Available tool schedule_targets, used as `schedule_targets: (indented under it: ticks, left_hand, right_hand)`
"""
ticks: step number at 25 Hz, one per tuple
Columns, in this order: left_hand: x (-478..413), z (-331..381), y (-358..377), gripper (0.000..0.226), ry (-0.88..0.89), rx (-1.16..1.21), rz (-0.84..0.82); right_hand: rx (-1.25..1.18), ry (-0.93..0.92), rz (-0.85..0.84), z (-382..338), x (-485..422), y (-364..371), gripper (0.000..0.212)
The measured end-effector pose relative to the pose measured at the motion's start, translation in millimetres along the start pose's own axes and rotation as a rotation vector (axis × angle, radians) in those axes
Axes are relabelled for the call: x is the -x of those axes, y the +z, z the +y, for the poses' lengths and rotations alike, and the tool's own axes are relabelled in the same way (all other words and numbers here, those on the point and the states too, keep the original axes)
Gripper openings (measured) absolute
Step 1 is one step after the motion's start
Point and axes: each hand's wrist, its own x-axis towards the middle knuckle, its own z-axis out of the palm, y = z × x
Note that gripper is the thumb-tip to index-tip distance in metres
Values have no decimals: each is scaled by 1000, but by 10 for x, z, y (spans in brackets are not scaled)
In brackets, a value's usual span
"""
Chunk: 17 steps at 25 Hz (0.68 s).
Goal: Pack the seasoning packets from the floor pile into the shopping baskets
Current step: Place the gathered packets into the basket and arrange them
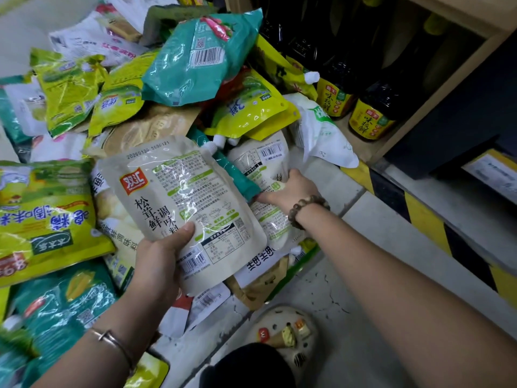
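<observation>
Left hand (158, 264) grips 1 beige plastic pouch (179, 203); right hand (291, 189) clutches a half-buried beige pouch (258, 159), whose slick film could slip.

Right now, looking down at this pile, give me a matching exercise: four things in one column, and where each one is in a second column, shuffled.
Things:
1 beige packet
2 teal packet
3 dark bottles
4 bead bracelet

Places:
A on the right wrist
B on the low shelf
C held in the left hand
D on top of the pile

Pairs: 1-C, 2-D, 3-B, 4-A
</observation>
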Motion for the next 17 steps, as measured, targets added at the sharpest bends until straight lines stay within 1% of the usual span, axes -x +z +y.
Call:
schedule_targets:
  ticks: [1, 3, 6, 7, 11, 14, 17]
  left_hand:
    - [5, -15, 7, 15, -7, 5, -2]
    - [29, -29, 43, 16, 1, 7, -13]
    - [46, -33, 121, 13, 29, -23, -23]
    - [59, -31, 161, 12, 36, -39, -27]
    - [120, -42, 357, 13, 54, -100, -75]
    - [210, -12, 517, 6, 98, -173, -147]
    - [354, 177, 682, 12, 174, -267, -201]
  right_hand:
    - [-118, 14, -51, 58, 19, -47, 76]
    - [-334, 7, -120, 169, 78, -130, 57]
    - [-534, -44, -88, 279, 264, -304, 32]
    - [-573, -65, -62, 317, 340, -389, 29]
    - [-613, -122, 41, 502, 616, -767, 29]
    - [-695, -146, 101, 629, 843, -1057, 22]
    - [-729, -172, 158, 658, 1091, -1377, 21]
